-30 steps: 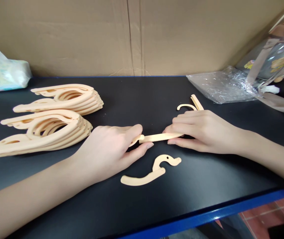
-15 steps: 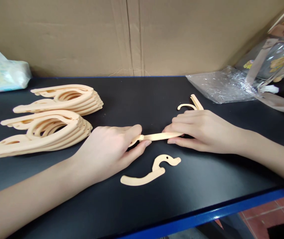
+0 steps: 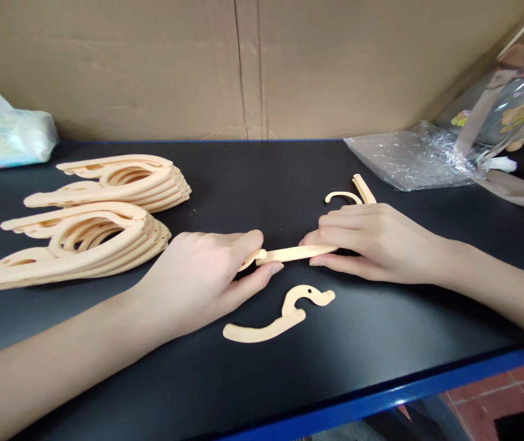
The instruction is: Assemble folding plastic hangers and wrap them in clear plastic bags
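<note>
Two hands meet over the middle of a black surface (image 3: pixel 253 177), seen from the one head view. The left hand (image 3: pixel 202 275) pinches one end of a pale peach plastic strip (image 3: pixel 296 252) between thumb and forefinger. The right hand (image 3: pixel 372 242) closes its fingers and thumb on the other end, so both hands are clamped on the same strip. It lies level between them, low over the surface; I cannot tell whether it touches. Just in front of it, nearer the blue front edge (image 3: pixel 381 398), a curved piece (image 3: pixel 280 315) of the same plastic lies flat and untouched. Just behind the right hand a small hook piece (image 3: pixel 351 193) lies on the surface. Well to the left stand two stacks of larger curved hanger parts, the far stack (image 3: pixel 124 177) and the near stack (image 3: pixel 82 245), side by side and close to each other. At the far right a crumpled clear bag (image 3: pixel 409 160) lies flat; what is in it cannot be made out. Beside it leans a boxed toy (image 3: pixel 505 104) with a clear window. At the far left sits a white bag (image 3: pixel 5 138) with something pale blue showing through it. A cardboard wall (image 3: pixel 262 67) stands behind it all.
</note>
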`<state>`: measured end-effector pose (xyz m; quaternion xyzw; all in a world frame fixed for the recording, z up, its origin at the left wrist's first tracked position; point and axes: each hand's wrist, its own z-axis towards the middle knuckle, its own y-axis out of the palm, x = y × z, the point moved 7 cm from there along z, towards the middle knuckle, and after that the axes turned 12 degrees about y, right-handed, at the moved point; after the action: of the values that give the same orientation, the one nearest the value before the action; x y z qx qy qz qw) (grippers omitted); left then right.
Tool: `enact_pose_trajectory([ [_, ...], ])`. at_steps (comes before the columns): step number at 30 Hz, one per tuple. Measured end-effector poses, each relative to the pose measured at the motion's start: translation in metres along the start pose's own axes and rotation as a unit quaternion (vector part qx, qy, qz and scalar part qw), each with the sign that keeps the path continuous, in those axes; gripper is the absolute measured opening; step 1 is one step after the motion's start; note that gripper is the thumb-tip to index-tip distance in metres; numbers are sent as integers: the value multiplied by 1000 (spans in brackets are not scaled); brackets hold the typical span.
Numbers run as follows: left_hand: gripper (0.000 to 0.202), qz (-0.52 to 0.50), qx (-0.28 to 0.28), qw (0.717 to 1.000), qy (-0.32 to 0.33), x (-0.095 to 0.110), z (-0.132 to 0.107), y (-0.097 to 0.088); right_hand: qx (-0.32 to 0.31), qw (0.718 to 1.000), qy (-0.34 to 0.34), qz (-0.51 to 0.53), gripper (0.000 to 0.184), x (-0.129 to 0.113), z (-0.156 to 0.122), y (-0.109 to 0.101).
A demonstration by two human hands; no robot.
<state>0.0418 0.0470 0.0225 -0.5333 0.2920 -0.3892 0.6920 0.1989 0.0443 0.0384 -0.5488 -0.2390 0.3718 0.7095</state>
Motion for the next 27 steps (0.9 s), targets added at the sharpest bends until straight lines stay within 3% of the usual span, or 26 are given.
enact_pose_trajectory([
  [27,35,3,-4,1000,4,0,1,2,-3,1000,0,4,28,0,0,0],
])
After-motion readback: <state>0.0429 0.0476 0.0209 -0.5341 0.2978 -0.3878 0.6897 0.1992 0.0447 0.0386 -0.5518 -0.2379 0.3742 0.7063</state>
